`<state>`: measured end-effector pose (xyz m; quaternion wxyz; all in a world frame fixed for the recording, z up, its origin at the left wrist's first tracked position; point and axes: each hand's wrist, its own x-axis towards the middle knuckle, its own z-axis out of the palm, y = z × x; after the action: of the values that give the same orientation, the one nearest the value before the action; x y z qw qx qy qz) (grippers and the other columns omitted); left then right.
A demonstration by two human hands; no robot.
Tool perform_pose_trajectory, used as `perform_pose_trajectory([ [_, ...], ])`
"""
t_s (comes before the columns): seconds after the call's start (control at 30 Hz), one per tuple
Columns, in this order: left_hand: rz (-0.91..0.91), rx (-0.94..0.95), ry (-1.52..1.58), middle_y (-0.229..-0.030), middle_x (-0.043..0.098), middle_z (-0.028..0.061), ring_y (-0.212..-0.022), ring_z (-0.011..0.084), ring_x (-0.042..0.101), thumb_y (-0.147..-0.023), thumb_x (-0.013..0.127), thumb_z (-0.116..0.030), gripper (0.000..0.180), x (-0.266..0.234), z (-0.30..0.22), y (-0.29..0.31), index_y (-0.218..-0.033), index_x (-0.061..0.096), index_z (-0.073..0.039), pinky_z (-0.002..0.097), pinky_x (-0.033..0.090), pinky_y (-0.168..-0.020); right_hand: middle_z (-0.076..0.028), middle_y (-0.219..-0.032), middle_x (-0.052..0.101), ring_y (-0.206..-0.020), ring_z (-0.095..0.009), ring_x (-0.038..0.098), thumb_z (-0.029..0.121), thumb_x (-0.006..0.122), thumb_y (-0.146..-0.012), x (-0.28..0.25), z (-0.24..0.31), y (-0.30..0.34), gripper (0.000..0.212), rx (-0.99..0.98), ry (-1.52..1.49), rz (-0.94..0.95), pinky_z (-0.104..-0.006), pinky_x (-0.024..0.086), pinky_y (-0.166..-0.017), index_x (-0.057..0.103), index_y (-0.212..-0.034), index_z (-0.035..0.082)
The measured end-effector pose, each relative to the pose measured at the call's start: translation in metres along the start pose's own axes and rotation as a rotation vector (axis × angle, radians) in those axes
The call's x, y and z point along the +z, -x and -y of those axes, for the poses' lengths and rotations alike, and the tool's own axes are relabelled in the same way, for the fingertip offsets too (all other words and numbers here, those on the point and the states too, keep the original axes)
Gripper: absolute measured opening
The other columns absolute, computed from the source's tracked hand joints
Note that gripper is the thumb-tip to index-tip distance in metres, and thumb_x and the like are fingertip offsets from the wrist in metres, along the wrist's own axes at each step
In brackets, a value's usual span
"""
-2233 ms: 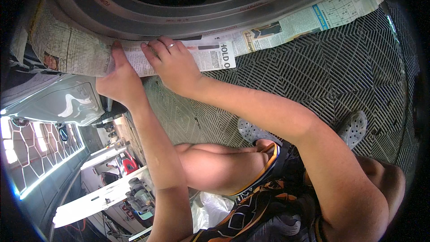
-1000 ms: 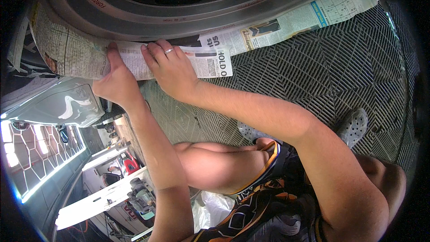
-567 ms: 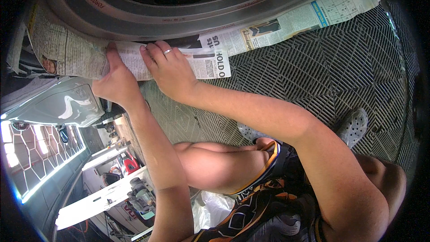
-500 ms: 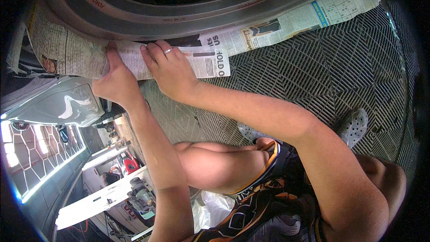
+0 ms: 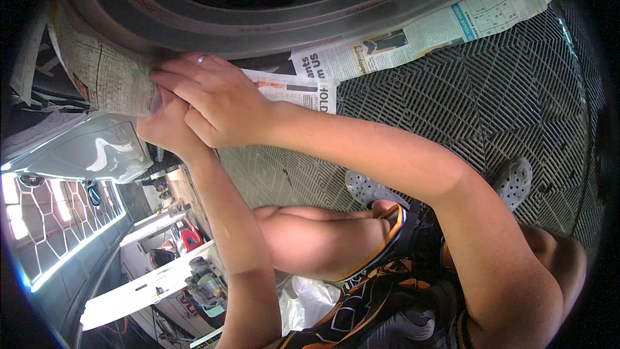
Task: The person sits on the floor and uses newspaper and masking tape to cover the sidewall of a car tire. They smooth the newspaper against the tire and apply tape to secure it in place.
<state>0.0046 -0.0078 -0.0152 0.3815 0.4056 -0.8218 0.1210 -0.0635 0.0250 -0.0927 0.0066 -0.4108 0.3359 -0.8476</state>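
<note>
A strip of newspaper runs along the lower edge of a dark grey wheel rim, bending up at the left. My left hand grips its lower edge, with the fingers hidden under the paper. Across it reaches my right hand, fingers stretched out flat over the newspaper, the tips close to the rim. A ring is on one finger. Right of my hands, another newspaper strip follows the rim, overlapped by the end of the first. Part of the paper is hidden beneath my right hand.
Black ribbed floor tiles lie below the wheel. A glossy grey car panel stands at the left. Farther back are a white cabinet, a red item and a white plastic bag. My grey clogs rest on the tiles.
My right hand has slid left along the newspaper and now overlaps my left hand. The left hand has barely moved. At the far left, the paper has shifted, showing more of the dark surface behind.
</note>
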Motion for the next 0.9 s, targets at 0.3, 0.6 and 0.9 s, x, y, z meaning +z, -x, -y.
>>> perform_pose_trajectory([
  [0.3,-0.023,-0.068,0.180,-0.081,0.070,-0.0004,-0.074,0.0077,0.060,-0.086,0.078,-0.007,0.014,0.003,-0.006,0.002,-0.089,0.071,0.005,0.0281,0.051,-0.068,-0.026,-0.130,0.062,-0.122,-0.043,0.056,0.012,0.058,-0.078,0.002,0.002,-0.002,0.057,0.042,-0.079,-0.006,-0.0527,0.042,-0.103,0.058,-0.132,-0.005],
  [0.6,0.022,-0.081,0.356,-0.091,0.073,0.0019,-0.081,0.0095,0.063,-0.086,0.078,-0.008,0.019,0.009,0.012,0.007,-0.097,0.071,0.007,0.0286,0.053,-0.075,-0.033,-0.123,0.060,-0.119,-0.048,0.054,0.013,0.056,-0.080,0.005,0.018,-0.018,0.053,0.174,-0.044,-0.019,-0.0546,0.039,-0.107,0.056,-0.127,-0.011],
  [0.9,-0.010,-0.014,0.225,-0.092,0.073,0.0025,-0.081,0.0099,0.064,-0.087,0.077,-0.008,0.020,0.000,0.008,0.016,-0.098,0.072,0.007,0.0286,0.053,-0.076,-0.031,-0.095,0.063,-0.092,-0.048,0.061,0.010,0.058,-0.078,0.009,0.055,-0.055,0.034,0.224,-0.117,-0.081,-0.0568,0.046,-0.091,0.058,-0.105,-0.010],
])
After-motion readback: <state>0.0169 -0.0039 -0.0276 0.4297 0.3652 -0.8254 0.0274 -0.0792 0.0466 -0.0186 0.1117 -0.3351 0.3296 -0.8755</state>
